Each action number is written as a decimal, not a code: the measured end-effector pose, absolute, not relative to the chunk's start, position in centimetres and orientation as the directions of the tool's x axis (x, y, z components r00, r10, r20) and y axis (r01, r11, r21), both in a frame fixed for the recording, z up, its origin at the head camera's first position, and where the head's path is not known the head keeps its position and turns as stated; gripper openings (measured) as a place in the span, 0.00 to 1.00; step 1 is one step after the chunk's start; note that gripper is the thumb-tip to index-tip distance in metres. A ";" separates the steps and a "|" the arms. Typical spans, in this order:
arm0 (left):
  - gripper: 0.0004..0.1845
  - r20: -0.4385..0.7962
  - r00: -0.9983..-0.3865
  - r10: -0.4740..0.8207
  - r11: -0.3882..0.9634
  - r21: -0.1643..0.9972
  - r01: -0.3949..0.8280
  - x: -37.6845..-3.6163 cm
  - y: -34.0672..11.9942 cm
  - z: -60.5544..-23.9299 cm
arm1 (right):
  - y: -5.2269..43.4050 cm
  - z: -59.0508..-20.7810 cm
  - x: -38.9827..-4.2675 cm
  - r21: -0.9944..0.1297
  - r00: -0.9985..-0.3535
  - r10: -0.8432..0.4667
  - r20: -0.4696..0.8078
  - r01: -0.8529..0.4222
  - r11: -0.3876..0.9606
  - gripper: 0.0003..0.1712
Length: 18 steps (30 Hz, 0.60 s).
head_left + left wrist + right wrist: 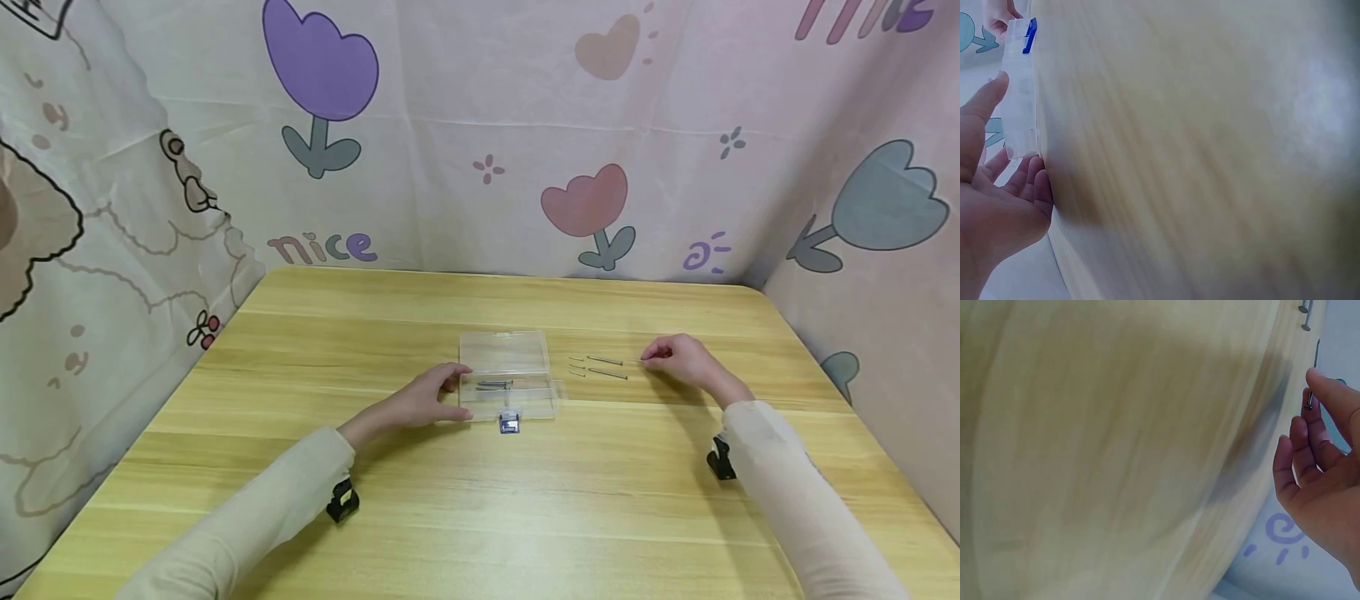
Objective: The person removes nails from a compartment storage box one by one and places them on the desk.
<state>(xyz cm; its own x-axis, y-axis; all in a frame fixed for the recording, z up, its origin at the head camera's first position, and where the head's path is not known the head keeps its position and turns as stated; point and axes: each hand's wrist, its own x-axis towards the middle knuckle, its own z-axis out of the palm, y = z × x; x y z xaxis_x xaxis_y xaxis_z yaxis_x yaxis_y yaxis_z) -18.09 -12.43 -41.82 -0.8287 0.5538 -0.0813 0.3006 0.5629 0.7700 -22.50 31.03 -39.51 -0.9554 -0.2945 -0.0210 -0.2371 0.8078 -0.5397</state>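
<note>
A clear plastic box point(536, 407) lies on the table with its lid point(504, 350) folded back and a blue latch point(1029, 36) at the front. Several nails point(495, 385) rest in its rear left compartment. My left hand point(423, 398) holds the box at its left end, thumb by the front corner and fingers by the rear. To the right of the box, my right hand point(682, 362) pinches one nail point(1309, 403) between thumb and forefinger, its head toward the palm and its point outward. The other fingers of that hand are loosely bent.
Between the box and my right hand lie two long nails point(607, 373) and three small thin pieces, hook-like at one end point(577, 367). The wood-grain table point(450, 517) ends at a printed cloth point(450, 208) behind and along both sides.
</note>
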 end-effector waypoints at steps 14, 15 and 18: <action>0.37 -0.083 -0.826 0.557 0.558 0.775 0.298 -17.9 -12.4 -41.5 | 32.4 -40.6 -22.4 -0.554 -0.963 -0.266 -0.050 -0.194 0.809 0.05; 0.37 -0.084 -0.827 0.556 0.559 0.774 0.297 -17.9 -12.4 -41.6 | 32.4 -40.6 -22.3 -0.557 -0.963 -0.263 -0.055 -0.189 0.809 0.05; 0.37 -0.086 -0.829 0.552 0.562 0.773 0.294 -17.9 -12.4 -41.7 | 32.3 -40.6 -22.3 -0.560 -0.962 -0.266 -0.061 -0.187 0.807 0.05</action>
<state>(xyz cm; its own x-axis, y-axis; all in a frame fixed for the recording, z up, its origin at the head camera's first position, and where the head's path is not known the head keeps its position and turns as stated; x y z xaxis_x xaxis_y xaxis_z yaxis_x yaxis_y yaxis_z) -17.95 -12.43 -41.66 -0.8295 0.5519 -0.0856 0.2940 0.5619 0.7732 -22.26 32.28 -40.59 -0.9621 -0.2655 -0.0613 -0.1871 0.8072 -0.5598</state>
